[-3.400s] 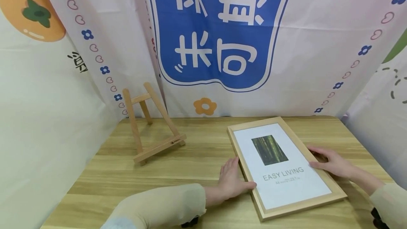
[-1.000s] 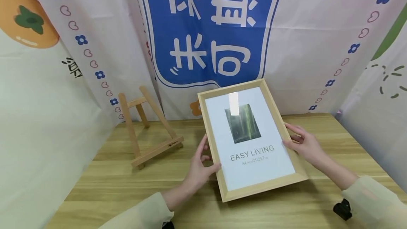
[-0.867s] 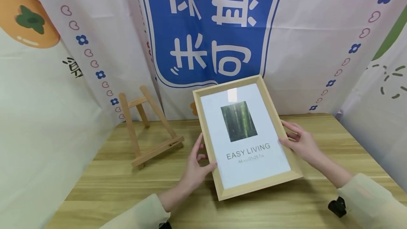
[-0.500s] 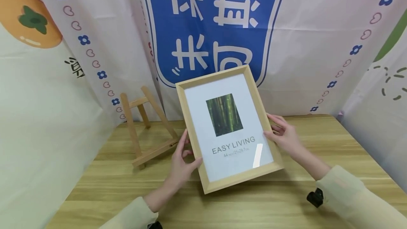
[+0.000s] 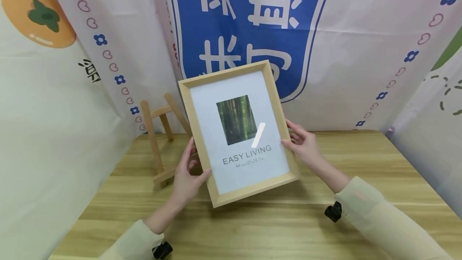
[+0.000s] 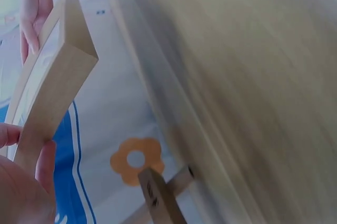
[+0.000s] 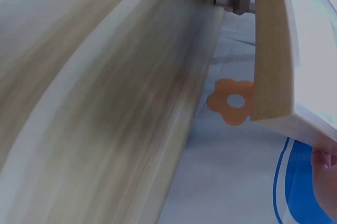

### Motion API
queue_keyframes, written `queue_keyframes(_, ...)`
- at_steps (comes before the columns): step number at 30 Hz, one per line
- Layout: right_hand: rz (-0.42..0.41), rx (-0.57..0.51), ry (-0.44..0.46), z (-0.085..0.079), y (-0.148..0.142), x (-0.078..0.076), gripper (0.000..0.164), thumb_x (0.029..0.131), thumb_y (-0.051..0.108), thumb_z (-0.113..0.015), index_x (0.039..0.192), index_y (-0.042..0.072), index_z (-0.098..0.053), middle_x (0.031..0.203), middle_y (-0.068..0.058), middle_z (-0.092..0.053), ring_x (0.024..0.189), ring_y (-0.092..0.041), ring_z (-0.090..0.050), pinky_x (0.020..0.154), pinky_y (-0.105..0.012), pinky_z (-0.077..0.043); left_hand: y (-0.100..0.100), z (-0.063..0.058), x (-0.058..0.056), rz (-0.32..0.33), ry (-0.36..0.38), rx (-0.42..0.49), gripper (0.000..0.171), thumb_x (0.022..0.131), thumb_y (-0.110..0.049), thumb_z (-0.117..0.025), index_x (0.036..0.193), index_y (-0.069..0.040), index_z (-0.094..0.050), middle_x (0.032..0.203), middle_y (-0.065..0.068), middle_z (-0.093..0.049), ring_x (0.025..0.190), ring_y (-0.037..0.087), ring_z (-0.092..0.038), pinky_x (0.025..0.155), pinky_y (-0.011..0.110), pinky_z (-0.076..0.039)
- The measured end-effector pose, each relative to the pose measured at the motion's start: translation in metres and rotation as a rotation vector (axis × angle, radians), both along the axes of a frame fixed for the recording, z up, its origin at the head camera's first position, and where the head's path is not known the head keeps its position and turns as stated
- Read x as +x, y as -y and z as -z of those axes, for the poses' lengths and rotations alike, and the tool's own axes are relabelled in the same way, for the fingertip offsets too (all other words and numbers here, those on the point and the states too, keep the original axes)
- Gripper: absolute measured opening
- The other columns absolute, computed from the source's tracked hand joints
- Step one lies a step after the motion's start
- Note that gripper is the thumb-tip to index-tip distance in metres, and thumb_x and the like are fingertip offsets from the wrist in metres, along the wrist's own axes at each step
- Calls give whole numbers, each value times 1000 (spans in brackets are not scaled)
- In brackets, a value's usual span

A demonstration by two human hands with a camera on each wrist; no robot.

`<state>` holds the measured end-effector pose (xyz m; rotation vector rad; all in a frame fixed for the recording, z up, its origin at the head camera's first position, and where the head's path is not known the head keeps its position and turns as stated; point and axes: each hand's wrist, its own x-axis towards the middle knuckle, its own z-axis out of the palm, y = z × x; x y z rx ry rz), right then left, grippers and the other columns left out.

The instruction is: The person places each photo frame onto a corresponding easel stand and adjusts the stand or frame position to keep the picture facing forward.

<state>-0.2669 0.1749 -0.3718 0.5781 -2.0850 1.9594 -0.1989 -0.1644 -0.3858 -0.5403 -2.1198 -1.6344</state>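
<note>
A light wooden picture frame [image 5: 234,193] is held tilted up above the table, its glazed front with a bamboo picture and "EASY LIVING" facing the head camera. My left hand [image 5: 187,179] grips its left side, thumb on the front edge and fingers behind. On the opposite side my right hand [image 5: 304,143] pinches the frame the same way. The frame overlaps a small wooden tabletop easel [image 5: 151,143], hiding much of its right leg and ledge. In the left wrist view the frame's lower corner [image 6: 73,50] is clear of the table, and the easel ledge [image 6: 158,197] shows below.
The wood-grain table [image 5: 260,228] runs back to a white printed cloth [image 5: 353,71] with a blue panel. More cloth hangs along the left and right sides. A small black device [image 5: 333,212] is on the right wrist.
Earlier the frame lay flat on the right of the table. Both hands have lifted and tilted it, carrying it left until it overlaps the easel, which stays standing in place.
</note>
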Motion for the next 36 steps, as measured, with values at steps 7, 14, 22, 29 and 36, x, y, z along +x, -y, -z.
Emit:
queue_keyframes(7, -55, -62, 9, -9, 28, -11, 64, 86, -12, -64, 145, 0, -41, 143, -21, -46, 108, -11, -60, 86, -26, -54, 25, -14, 0, -32, 87, -2, 103, 77, 20, -67, 157, -21, -17, 134, 18, -41, 101, 30, -53, 63, 28, -59)
queue_keyframes(14, -82, -141, -21, -14, 58, -21, 62, 84, -17, -63, 142, -5, -43, 142, -23, -46, 104, -11, -61, 86, -24, -54, 46, -22, -1, -101, 0, -29, 102, 76, 23, -67, 156, -17, -20, 133, 19, -42, 96, 17, -55, 62, 26, -59)
queue_keyframes(22, -117, -150, -77, -14, 87, -34, 58, 86, -16, -62, 140, -7, -44, 142, -23, -45, 111, -31, -59, 91, -28, -52, 67, -28, 1, -171, -35, -17, 102, 73, 26, -67, 156, -13, -22, 129, 16, -45, 98, 15, -53, 80, 13, -51)
queue_keyframes(29, -147, -125, -98, -25, 112, -41, 56, 88, -15, -60, 141, -5, -44, 141, -23, -46, 117, -41, -54, 97, -34, -49, 86, -33, 0, -229, -77, 19, 104, 70, 31, -63, 155, -17, -25, 129, 3, -45, 95, 14, -55, 68, 13, -54)
queue_keyframes(36, -140, -128, -108, -33, 133, -51, 55, 88, -15, -60, 140, -3, -47, 139, -22, -49, 116, -38, -55, 97, -34, -49, 102, -37, -5, -255, -81, 50, 100, 72, 31, -61, 154, -13, -26, 128, 0, -45, 93, 13, -56, 62, 13, -54)
